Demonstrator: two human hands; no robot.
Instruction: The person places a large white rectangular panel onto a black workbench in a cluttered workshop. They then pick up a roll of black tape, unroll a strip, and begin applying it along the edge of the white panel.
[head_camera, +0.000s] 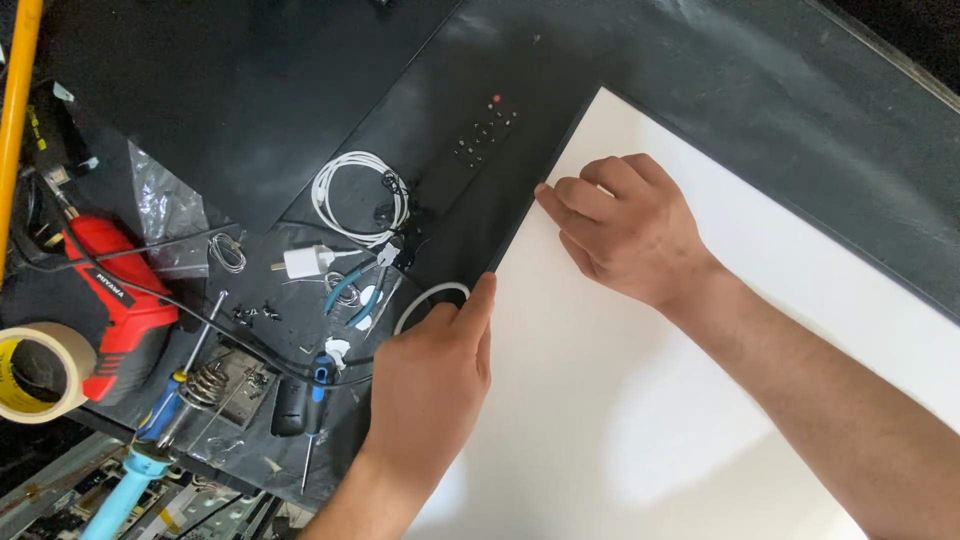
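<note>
Item: white sheet (640, 400), large, flat, matte; fills lower right of frame, its upper-left edge tucked against a black frame edge (520, 225) of what looks like a disassembled flat panel.
Handling (est.): thin, light, semi-stiff; likely flexes and creases if lifted by one corner. Surface marks easily w/ fingerprints. Best held at the edges, two hands spread apart, kept level.

L hand (425, 390): centre-bottom of frame, palm down, fingers together and extended, thumb along the sheet's left edge. Not closed on anything; rests flat at the sheet/frame border, partly over a white ring (415, 305).
R hand (625, 230): centre of frame, fingers curled loosely, fingertips (545, 195) pressing at the sheet's upper-left edge where it meets the frame. Whether the tips hook under the edge: can't tell. No pinch visible.

Nearby, left half of frame: coiled white cable (355, 195), white plug adapter (305, 262), blue-handled pliers (355, 290), soldering iron w/ blue handle (150, 440), red power tool (115, 300), roll of masking tape (35, 370), loose black screws (255, 313), black remote control (485, 130).
</note>
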